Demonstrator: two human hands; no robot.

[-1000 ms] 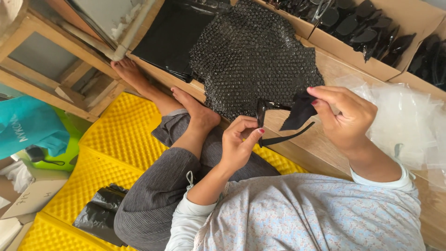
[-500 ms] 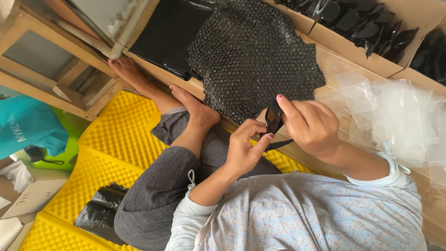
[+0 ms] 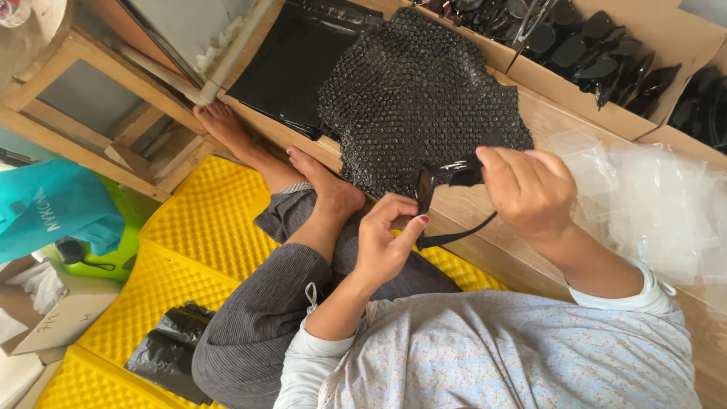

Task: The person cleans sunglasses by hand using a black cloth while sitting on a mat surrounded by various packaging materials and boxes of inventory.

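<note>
Both of my hands are on one pair of black sunglasses (image 3: 443, 198), held up over the wooden board (image 3: 530, 121) in front of my lap. My right hand (image 3: 530, 193) is clenched around the frame near its hinge, with one temple arm hanging out below it. My left hand (image 3: 386, 242) pinches the lower end of that arm between thumb and fingertips — the rest of the palm stays loose. Just beyond the glasses lies a sheet of black bubble wrap (image 3: 416, 98), and clear plastic bags (image 3: 651, 197) are piled to the right. Cardboard boxes (image 3: 606, 113) of more dark sunglasses sit further back — I'm seated on a yellow foam mat (image 3: 204, 235).
</note>
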